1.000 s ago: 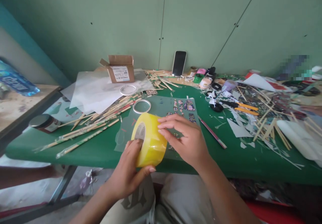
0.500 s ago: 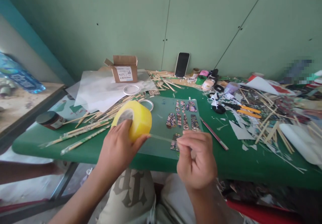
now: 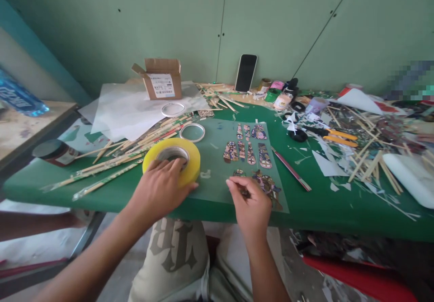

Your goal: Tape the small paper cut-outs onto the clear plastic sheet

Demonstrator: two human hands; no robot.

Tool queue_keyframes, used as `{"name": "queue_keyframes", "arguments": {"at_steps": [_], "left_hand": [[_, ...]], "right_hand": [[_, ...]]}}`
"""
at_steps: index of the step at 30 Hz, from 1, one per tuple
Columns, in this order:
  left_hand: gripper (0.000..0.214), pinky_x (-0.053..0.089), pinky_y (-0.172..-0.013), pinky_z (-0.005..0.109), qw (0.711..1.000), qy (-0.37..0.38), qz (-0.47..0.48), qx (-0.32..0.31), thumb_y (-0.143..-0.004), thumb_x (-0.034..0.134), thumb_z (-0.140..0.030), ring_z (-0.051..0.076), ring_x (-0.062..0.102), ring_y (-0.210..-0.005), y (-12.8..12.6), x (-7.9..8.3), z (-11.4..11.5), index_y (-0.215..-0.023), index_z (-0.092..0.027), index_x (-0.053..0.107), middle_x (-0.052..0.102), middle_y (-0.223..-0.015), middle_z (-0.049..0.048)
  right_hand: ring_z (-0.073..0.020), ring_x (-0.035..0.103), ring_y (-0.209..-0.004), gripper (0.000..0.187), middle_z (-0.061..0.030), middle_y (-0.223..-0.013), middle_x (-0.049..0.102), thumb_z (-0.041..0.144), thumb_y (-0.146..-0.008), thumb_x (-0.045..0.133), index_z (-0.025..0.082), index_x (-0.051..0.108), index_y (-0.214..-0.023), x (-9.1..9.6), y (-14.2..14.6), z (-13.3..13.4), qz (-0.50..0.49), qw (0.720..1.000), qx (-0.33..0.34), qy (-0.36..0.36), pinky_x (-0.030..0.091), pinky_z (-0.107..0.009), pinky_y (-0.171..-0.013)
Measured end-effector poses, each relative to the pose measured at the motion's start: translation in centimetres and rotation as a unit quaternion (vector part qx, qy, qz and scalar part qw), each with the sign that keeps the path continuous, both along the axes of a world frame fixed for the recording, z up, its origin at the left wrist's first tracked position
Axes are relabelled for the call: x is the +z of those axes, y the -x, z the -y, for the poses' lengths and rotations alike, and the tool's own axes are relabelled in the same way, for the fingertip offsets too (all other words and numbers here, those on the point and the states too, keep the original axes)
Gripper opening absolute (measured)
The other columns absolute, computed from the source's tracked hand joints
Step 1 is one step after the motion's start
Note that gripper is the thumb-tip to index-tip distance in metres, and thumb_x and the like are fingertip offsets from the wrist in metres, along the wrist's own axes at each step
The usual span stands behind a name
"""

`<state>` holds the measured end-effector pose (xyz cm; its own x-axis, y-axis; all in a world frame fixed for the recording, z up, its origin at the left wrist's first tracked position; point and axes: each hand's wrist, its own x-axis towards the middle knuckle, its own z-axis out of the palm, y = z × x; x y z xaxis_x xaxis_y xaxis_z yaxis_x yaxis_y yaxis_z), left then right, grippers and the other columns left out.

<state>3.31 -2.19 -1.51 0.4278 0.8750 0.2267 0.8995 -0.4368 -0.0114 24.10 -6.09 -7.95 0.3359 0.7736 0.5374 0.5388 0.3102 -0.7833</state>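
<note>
A roll of yellow tape lies low over the green table's front left part. My left hand grips it, fingers hooked into the core and thumb along the near side. To the right, my right hand is closed in a pinch just above the translucent sheet; anything between its fingertips is too small to make out. Patterned cut-out pieces lie in rows on that sheet. A larger patterned cut-out is partly hidden behind my right hand.
Thin wooden sticks and a dark-lidded jar lie left. Behind stand an open cardboard box and a phone. A craft knife, orange-handled pliers and paper scraps lie right. Metal rings lie behind the tape.
The tape roll has gone from raised and tilted to lying flatter and lower. The strip stretched between my hands no longer shows. My right hand has lowered slightly toward the sheet.
</note>
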Motion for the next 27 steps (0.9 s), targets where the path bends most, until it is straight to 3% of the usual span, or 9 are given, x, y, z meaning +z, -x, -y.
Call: {"name": "queue_keyframes", "arguments": {"at_steps": [4, 7, 11, 15, 18, 20, 22, 24, 27], "left_hand": [[0.044, 0.042, -0.102, 0.045, 0.995, 0.048, -0.001, -0.088, -0.079, 0.064, -0.054, 0.032, 0.067, -0.106, 3.3, 0.8, -0.4, -0.107, -0.021, 0.066, 0.075, -0.106, 0.0108], [0.037, 0.044, -0.096, 0.043, 0.998, 0.029, -0.013, -0.045, -0.078, 0.065, -0.057, 0.031, 0.068, -0.098, 3.8, 1.0, -0.5, -0.090, -0.022, 0.066, 0.075, -0.093, 0.0085], [0.040, 0.044, -0.093, 0.044, 0.999, -0.013, -0.025, 0.044, -0.079, 0.063, -0.060, 0.030, 0.069, -0.087, 2.2, 0.2, -1.0, -0.087, -0.021, 0.064, 0.074, -0.084, 0.0088], [0.045, 0.041, -0.094, 0.049, 0.997, -0.010, -0.010, 0.077, -0.080, 0.063, -0.058, 0.033, 0.069, -0.081, 0.9, -0.4, -1.2, -0.095, -0.016, 0.065, 0.072, -0.080, 0.0123], [0.055, 0.039, -0.096, 0.052, 0.997, -0.027, 0.036, 0.063, -0.078, 0.068, -0.052, 0.036, 0.065, -0.100, 0.0, 0.6, -0.9, -0.118, -0.016, 0.059, 0.071, -0.102, 0.0157], [0.063, 0.036, -0.098, 0.053, 0.998, -0.036, 0.051, -0.010, -0.077, 0.071, -0.047, 0.038, 0.056, -0.117, -1.5, 1.9, -0.7, -0.130, -0.019, 0.053, 0.063, -0.125, 0.0172], [0.054, 0.036, -0.098, 0.047, 0.989, 0.005, 0.039, -0.143, -0.079, 0.070, -0.043, 0.033, 0.054, -0.118, -3.8, 3.2, -1.0, -0.127, -0.024, 0.056, 0.060, -0.130, 0.0119], [0.032, 0.036, -0.095, 0.041, 0.954, 0.076, 0.016, -0.288, -0.083, 0.066, -0.038, 0.027, 0.059, -0.111, -6.5, 4.1, -1.9, -0.113, -0.026, 0.064, 0.066, -0.120, 0.0057], [0.010, 0.034, -0.092, 0.038, 0.906, 0.119, -0.002, -0.406, -0.085, 0.063, -0.030, 0.021, 0.064, -0.087, -9.6, 4.0, -4.1, -0.083, -0.022, 0.068, 0.072, -0.087, 0.0017]], "right_hand": [[-0.0159, 0.066, -0.070, 0.011, -0.0030, -0.077, 0.073, 0.025, -0.088, 0.063, 0.020, 0.071, -0.082, 0.0, 0.0, -0.2, 0.007, 1.000, 0.016, 0.001, 0.054, -0.028, -0.066], [-0.0162, 0.066, -0.072, 0.009, -0.0029, -0.076, 0.071, 0.023, -0.088, 0.064, 0.020, 0.070, -0.082, -0.1, -0.3, 0.3, 0.005, 1.000, 0.005, -0.029, 0.054, -0.028, -0.067], [-0.0170, 0.065, -0.074, 0.005, -0.0023, -0.077, 0.071, 0.018, -0.086, 0.066, 0.021, 0.069, -0.083, -0.6, -1.1, 2.2, 0.009, 0.997, -0.037, -0.072, 0.053, -0.031, -0.073], [-0.0192, 0.065, -0.074, 0.004, -0.0034, -0.076, 0.071, 0.020, -0.087, 0.066, 0.022, 0.069, -0.084, -1.3, -1.6, 3.8, 0.023, 0.996, -0.056, -0.065, 0.054, -0.035, -0.071], [-0.0194, 0.066, -0.075, 0.007, -0.0040, -0.077, 0.072, 0.024, -0.088, 0.065, 0.021, 0.069, -0.083, -1.4, -1.8, 3.9, 0.025, 0.997, -0.070, -0.039, 0.054, -0.035, -0.072], [-0.0188, 0.066, -0.075, 0.009, -0.0037, -0.078, 0.072, 0.025, -0.088, 0.064, 0.021, 0.069, -0.083, -1.1, -2.0, 3.7, 0.029, 0.997, -0.065, -0.021, 0.054, -0.034, -0.073], [-0.0186, 0.067, -0.075, 0.010, -0.0034, -0.079, 0.073, 0.027, -0.088, 0.063, 0.021, 0.070, -0.083, -0.7, -2.3, 3.6, 0.036, 0.998, -0.053, -0.005, 0.054, -0.034, -0.075], [-0.0190, 0.067, -0.076, 0.013, -0.0036, -0.080, 0.073, 0.028, -0.089, 0.061, 0.021, 0.071, -0.084, -0.2, -2.5, 3.6, 0.039, 0.998, -0.044, 0.008, 0.054, -0.034, -0.076], [-0.0192, 0.067, -0.077, 0.015, -0.0046, -0.082, 0.073, 0.028, -0.090, 0.058, 0.020, 0.071, -0.089, 0.7, -2.4, 4.0, 0.043, 0.998, -0.035, 0.027, 0.054, -0.033, -0.073]]}}
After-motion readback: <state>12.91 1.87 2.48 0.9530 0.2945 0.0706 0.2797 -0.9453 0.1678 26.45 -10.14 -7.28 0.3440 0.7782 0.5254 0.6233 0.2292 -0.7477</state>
